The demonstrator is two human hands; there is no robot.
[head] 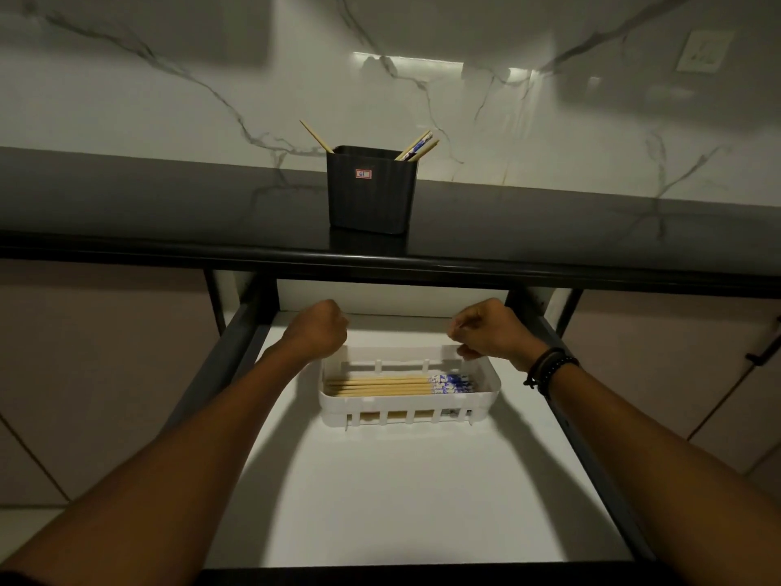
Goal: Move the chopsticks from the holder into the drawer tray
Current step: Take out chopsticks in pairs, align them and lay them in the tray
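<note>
Dark worktop (169, 205) | holder (371, 190) chopsticks (416, 146) lie ahead, above your hands | left (317, 329), right (486, 327): both curled shut, seemingly empty.

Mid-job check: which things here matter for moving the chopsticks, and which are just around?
Part of the job:
- black holder on the counter
- chopsticks in the holder
- chopsticks in the tray
- white tray in the open drawer
- left hand, right hand, both at the tray's far rim

Just around:
- wall socket
- wristbands
</note>
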